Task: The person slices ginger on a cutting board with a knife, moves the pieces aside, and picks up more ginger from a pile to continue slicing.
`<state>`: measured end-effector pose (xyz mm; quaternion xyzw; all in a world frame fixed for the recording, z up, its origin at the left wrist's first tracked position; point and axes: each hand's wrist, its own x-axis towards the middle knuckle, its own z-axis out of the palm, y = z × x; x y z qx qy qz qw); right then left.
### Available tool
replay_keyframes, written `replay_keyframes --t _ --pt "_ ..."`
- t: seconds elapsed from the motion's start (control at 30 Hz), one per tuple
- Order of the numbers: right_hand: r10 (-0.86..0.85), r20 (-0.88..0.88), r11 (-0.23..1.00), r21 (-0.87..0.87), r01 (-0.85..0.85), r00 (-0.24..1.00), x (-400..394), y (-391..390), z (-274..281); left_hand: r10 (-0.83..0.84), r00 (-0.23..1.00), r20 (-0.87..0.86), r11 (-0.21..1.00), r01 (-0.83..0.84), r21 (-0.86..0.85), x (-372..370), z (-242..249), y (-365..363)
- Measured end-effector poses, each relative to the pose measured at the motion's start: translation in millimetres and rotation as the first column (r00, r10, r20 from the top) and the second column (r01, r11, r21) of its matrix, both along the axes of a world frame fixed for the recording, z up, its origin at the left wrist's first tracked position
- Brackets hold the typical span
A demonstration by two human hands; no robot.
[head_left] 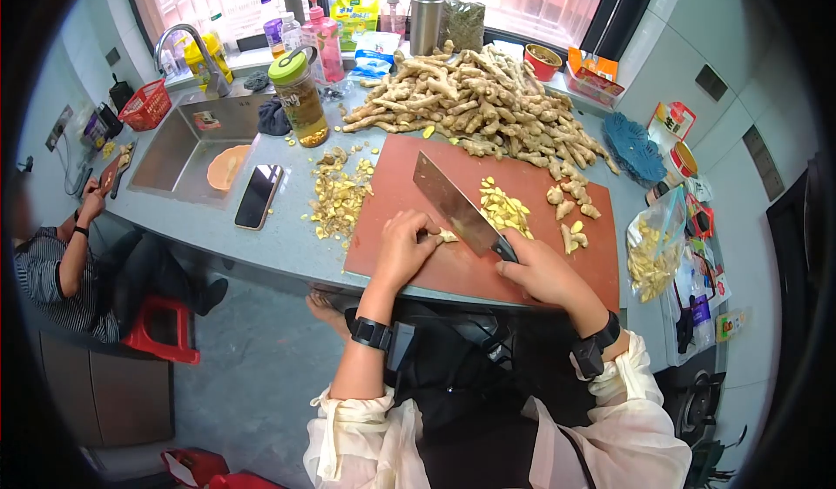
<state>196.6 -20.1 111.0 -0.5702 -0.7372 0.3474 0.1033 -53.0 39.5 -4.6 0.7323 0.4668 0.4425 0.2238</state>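
Observation:
My right hand is closed around the black handle of a cleaver, whose broad blade slants up and left over the reddish-brown cutting board. My left hand, fingers curled, pinches a small piece of ginger on the board just left of the blade. Behind the blade lies a heap of ginger slices. Several ginger chunks rest on the board's right part. A big pile of whole ginger roots rises at the board's back edge.
Ginger scraps lie left of the board, near a phone and a green-lidded jar. The sink is farther left. At right is a plastic bag of ginger. Another person sits at far left on a red stool.

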Motion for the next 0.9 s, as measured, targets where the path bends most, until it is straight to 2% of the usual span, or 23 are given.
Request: replay_keyframes --t 0.17,0.37,0.63,0.73,0.9 --pt "0.000 0.017 0.999 -0.053 0.001 1.000 -1.5 -6.5 10.2 -0.001 1.000 0.005 1.000 0.001 -0.003 0.1 0.7 0.1" --pt "0.066 0.028 0.996 0.054 -0.067 0.997 -0.3 -4.8 1.0 -0.003 1.000 0.019 0.999 0.003 -0.035 0.1 1.4 -0.6" --pt "0.067 0.179 0.996 0.047 -0.077 0.981 -19.8 6.1 -0.3 0.000 1.000 0.004 1.000 0.000 -0.018 0.6 1.0 -0.5" --pt "0.062 0.146 0.989 0.121 -0.080 0.987 -30.0 19.9 -16.5 -0.006 1.000 0.014 1.000 0.006 -0.014 0.3 3.5 -1.2" --pt "0.083 0.140 0.985 0.142 -0.103 0.987 -33.5 24.9 -18.9 0.009 1.000 0.001 1.000 -0.009 -0.004 0.8 2.9 -1.1"
